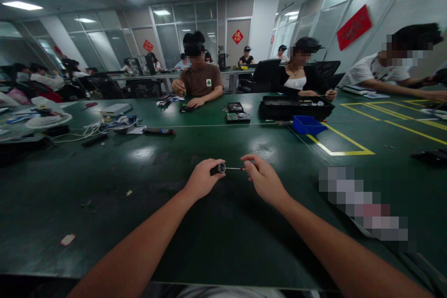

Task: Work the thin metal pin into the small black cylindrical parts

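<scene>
My left hand (204, 179) is closed around a small black cylindrical part (221, 167) with a pale ring at its end. What kind of part it is, I cannot make out. My right hand (260, 174) grips the red handle of a thin screwdriver (234, 168). Its metal shaft points left and meets the side of the black part, close to the ring. Both hands are held a little above the green tabletop (146, 223). My fingers hide most of the handle and much of the black part.
Across the table, one person (200, 79) handles small parts; another (300, 74) sits behind a long black housing (296, 107). A blue bin (309, 125) and hard drives (238, 117) lie ahead. A fan-like white grille (49, 120) and cables are left, a blurred-out object (363, 205) right.
</scene>
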Motion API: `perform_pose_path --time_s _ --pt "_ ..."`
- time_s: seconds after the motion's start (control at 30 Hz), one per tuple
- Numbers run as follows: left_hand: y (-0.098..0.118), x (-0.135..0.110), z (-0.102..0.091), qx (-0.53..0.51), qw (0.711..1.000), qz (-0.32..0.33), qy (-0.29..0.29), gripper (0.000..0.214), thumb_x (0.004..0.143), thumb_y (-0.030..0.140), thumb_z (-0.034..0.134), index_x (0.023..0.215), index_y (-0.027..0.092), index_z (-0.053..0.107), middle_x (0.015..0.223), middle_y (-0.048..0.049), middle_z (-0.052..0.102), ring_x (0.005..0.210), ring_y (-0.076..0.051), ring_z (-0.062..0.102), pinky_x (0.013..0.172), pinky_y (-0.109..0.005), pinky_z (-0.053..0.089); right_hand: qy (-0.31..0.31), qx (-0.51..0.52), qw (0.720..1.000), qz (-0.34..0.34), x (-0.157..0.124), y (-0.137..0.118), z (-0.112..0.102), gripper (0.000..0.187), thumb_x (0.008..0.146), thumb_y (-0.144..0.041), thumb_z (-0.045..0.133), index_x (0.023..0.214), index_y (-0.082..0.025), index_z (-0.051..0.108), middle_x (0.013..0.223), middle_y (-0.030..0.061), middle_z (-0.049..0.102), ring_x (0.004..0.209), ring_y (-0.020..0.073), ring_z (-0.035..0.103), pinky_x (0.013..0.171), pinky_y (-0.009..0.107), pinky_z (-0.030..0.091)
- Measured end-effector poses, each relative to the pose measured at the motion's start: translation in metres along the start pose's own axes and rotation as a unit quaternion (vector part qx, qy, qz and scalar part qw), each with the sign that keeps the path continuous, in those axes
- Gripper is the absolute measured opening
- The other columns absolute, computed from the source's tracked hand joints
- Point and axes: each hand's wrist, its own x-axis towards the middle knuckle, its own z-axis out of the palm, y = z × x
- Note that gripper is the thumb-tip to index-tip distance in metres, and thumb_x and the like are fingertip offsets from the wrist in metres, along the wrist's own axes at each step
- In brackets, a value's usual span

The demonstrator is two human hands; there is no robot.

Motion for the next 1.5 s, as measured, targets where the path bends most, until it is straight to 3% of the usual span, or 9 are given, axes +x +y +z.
perform_pose_path --time_s 0.17,0.37,0.53,0.73,0.83,0.93,1.0,1.17,1.5 --pt "0.0 0.0 0.0 -0.003 1.0 -0.011 0.007 0.038 0.083 0.02 0.072 0.121 0.024 0.066 0.116 -0.0041 0.069 0.11 -0.022 0.062 0.099 -0.039 0.045 0.002 0.015 1.0 -0.014 -0.002 -0.002 0.001 0.029 0.092 -0.041 0.051 0.113 -0.022 0.059 0.075 -0.0004 0.059 0.068 0.0182 0.059 0.062 0.031 0.045" --pt "-0.001 -0.001 0.001 -0.002 1.0 -0.002 0.004 0.038 0.083 0.021 0.072 0.121 0.025 0.067 0.115 -0.0038 0.069 0.108 -0.022 0.062 0.098 -0.039 0.046 0.0 0.071 0.996 0.046 -0.001 0.0 0.002 0.035 0.095 -0.048 0.041 0.103 -0.022 0.063 0.059 -0.0044 0.048 0.055 0.0169 0.052 0.055 0.031 0.044" --pt "-0.001 0.0 0.001 -0.004 1.0 -0.002 0.01 0.039 0.083 0.02 0.072 0.121 0.025 0.066 0.116 -0.0039 0.069 0.109 -0.022 0.063 0.099 -0.039 0.046 0.033 0.088 0.996 -0.001 -0.001 0.004 0.004 0.026 0.09 -0.04 0.054 0.109 -0.023 0.056 0.076 -0.0012 0.06 0.065 0.0174 0.057 0.061 0.032 0.046" --pt "0.003 0.0 0.002 0.012 1.0 -0.012 0.022 0.037 0.082 0.019 0.072 0.118 0.024 0.067 0.116 -0.0048 0.07 0.11 -0.024 0.063 0.1 -0.042 0.045 0.065 0.181 0.981 0.013 0.003 0.001 0.007 0.025 0.081 -0.042 0.07 0.093 -0.021 0.062 0.082 0.0029 0.067 0.073 0.018 0.061 0.07 0.033 0.049" --pt "0.005 0.0 0.002 0.007 0.999 0.008 0.03 0.037 0.083 0.02 0.072 0.12 0.025 0.066 0.118 -0.0046 0.07 0.111 -0.023 0.062 0.101 -0.042 0.045 0.08 0.286 0.952 0.074 0.006 0.002 0.007 0.027 0.08 -0.045 0.071 0.087 -0.02 0.065 0.078 0.0028 0.066 0.072 0.0175 0.063 0.074 0.034 0.052" --pt "0.005 0.0 0.001 0.006 0.999 0.033 0.034 0.038 0.084 0.02 0.072 0.121 0.025 0.066 0.12 -0.0044 0.069 0.114 -0.023 0.061 0.103 -0.044 0.044 0.046 0.407 0.893 0.186 0.008 0.005 0.006 0.025 0.082 -0.043 0.07 0.077 -0.02 0.063 0.068 0.001 0.062 0.061 0.0148 0.06 0.074 0.036 0.055" --pt "0.004 0.0 0.0 0.01 0.999 0.037 0.036 0.038 0.084 0.021 0.072 0.121 0.025 0.066 0.12 -0.0045 0.069 0.114 -0.024 0.06 0.103 -0.045 0.044 0.04 0.439 0.872 0.213 0.009 0.007 0.006 0.023 0.082 -0.04 0.07 0.074 -0.02 0.062 0.063 -0.0001 0.06 0.058 0.0134 0.057 0.073 0.035 0.056" --pt "0.006 0.0 -0.001 0.016 0.999 0.035 0.031 0.038 0.084 0.024 0.072 0.122 0.025 0.065 0.12 -0.005 0.069 0.113 -0.024 0.061 0.103 -0.046 0.043 0.096 0.378 0.909 0.145 0.009 0.009 0.006 0.026 0.077 -0.044 0.074 0.082 -0.02 0.063 0.072 0.0009 0.064 0.066 0.0148 0.06 0.066 0.03 0.053" --pt "0.012 0.0 -0.002 0.031 0.999 0.014 0.014 0.037 0.084 0.025 0.072 0.12 0.025 0.066 0.116 -0.0047 0.071 0.11 -0.024 0.062 0.101 -0.044 0.044 0.092 0.214 0.971 0.048 0.005 0.003 0.005 0.032 0.084 -0.051 0.063 0.089 -0.02 0.064 0.08 0.0047 0.069 0.071 0.0175 0.063 0.067 0.032 0.05"
